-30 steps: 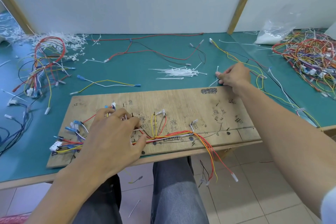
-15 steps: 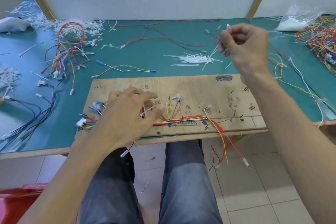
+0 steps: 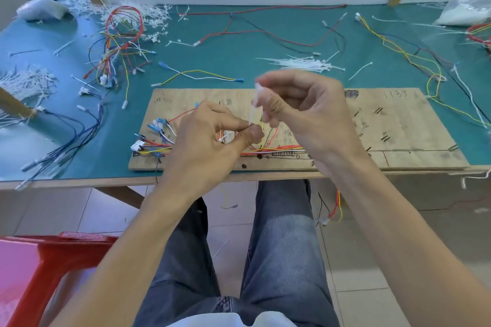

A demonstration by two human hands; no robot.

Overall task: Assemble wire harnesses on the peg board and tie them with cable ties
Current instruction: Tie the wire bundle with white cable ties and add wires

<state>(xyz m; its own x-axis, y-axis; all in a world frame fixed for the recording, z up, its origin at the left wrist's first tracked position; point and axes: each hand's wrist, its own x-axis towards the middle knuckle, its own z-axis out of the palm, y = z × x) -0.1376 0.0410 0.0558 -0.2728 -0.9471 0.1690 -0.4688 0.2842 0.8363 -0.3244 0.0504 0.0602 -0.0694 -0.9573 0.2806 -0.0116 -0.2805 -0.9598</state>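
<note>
**Right hand** (image 3: 305,117): fingers curled. The thumb and forefinger pinch a white cable tie (image 3: 255,102) near its middle. The tie is held roughly upright above the board, probably so its lower end can be aimed beneath the wires.

**Left hand** (image 3: 210,141): fingers curled, thumb against forefinger. It grips a bunch of the wire harness (image 3: 271,150) and lifts it slightly, apparently to open a gap for the tie.

**Peg board** (image 3: 398,127): plywood, lying at the near table edge directly in front of the person. The harness runs along its near-left part. Connectors fan out at the left end, and a few leads hang over the table edge.

**Spare ties** (image 3: 300,64): a loose heap on the green mat (image 3: 239,34) just beyond the board, near the right hand.

**Surroundings:** a loose wire coil (image 3: 119,40) and blue leads (image 3: 77,135) lie to the left. A plastic bag (image 3: 467,10) at far right is cut off by the frame.

**Not determinable:**
- The pegs under both hands are hidden.
- The tie is motion-blurred, so I cannot tell whether its lower tip touches the left thumb or has already entered the bundle.
- The markings on the board are unreadable.
</note>
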